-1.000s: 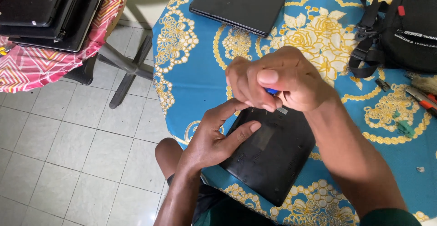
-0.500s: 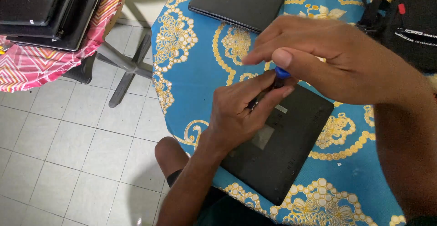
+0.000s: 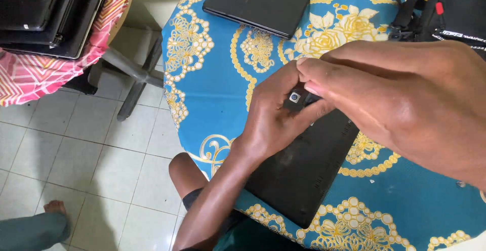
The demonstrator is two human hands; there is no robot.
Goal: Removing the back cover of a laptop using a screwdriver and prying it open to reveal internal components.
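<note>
Where hands [image 3: 283,114] meet: small black part [image 3: 294,99].

A round table [image 3: 212,79] is covered by a blue, yellow-flowered cloth; a black laptop [image 3: 304,170] is laid at lower centre; a second laptop [image 3: 260,0] at top centre; a black bag [image 3: 450,8] at upper right.

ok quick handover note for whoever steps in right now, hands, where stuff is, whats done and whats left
Left hand: palm on the upturned laptop, fingers pinching a small black part at its top corner.
Right hand: fingers meet the same part from the other side.
The laptop lies underside up at the near edge of the blue table. A second, closed laptop lies at the far edge, a black bag at far right.
Done: the part is gripped by both hands.
Left: cannot tell whether it is free of the laptop.
</note>
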